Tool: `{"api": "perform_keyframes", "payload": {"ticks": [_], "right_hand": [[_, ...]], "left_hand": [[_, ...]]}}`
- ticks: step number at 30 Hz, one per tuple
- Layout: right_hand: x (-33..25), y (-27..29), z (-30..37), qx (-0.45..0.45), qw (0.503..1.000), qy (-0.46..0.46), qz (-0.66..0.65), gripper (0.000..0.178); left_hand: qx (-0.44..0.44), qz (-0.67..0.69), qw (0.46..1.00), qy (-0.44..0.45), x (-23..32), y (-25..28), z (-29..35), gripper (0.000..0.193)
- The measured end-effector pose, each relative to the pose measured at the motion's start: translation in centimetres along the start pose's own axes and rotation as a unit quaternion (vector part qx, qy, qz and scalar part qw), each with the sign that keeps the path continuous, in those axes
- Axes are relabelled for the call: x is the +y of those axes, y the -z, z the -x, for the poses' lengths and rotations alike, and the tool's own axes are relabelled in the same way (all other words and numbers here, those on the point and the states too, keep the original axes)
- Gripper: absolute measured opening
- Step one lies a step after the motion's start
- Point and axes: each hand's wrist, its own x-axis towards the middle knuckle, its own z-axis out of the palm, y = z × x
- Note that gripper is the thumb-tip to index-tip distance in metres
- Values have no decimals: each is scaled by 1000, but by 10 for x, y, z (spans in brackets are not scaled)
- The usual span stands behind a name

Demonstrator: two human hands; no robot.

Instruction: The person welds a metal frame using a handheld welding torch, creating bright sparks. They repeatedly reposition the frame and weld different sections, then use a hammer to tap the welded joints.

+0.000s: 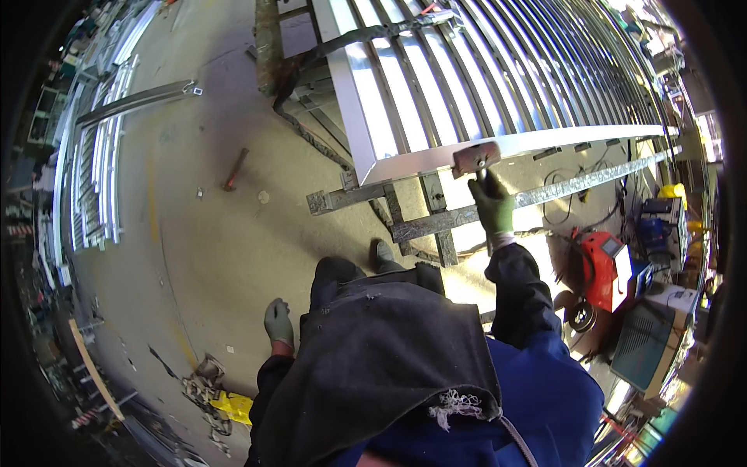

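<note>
My right hand (495, 208), in a green glove, grips a hand tool with a flat, rectangular reddish-brown head (475, 158). Its exact kind does not show. The head lies against the near edge of a large slatted metal frame (412, 162), whose bright slats run away from me. At my left side, apart from the frame, hangs my left hand (278, 324) in a grey-green glove. Its fingers look curled in, with nothing visible in them. Across the slats lies a dark wrapped cable (342, 40) that ends in a metal clamp-like piece (440, 19).
Steel support beams (436, 223) stick out beneath the frame. A hammer (236, 170) lies on the floor to the left, beyond it metal bars (99, 163). On the right stand a red machine (601, 265) and a grey-green box (643, 346). Yellow material (232, 406) lies at lower left.
</note>
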Motion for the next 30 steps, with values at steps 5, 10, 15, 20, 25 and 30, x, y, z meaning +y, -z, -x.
{"api": "perform_keyframes", "payload": {"ticks": [5, 10, 15, 20, 25, 30], "right_hand": [[9, 34, -100, 149, 950, 107, 254, 20], [17, 53, -182, 300, 848, 145, 413, 19], [34, 71, -227, 324, 828, 84, 449, 29], [39, 71, -242, 317, 790, 5, 524, 38], [30, 64, -245, 328, 770, 25, 547, 33], [29, 65, -247, 316, 763, 11, 563, 37]], "left_hand": [[-39, 44, 986, -159, 139, -47, -69, 29], [-154, 31, 948, -278, 274, -134, -124, 27], [-258, 6, 900, -350, 378, -213, -137, 22], [-344, -174, 708, -591, 453, -286, -131, 22], [-405, -230, 578, -670, 470, -365, -116, 32], [-465, -315, 444, -698, 459, -408, -114, 32]]}}
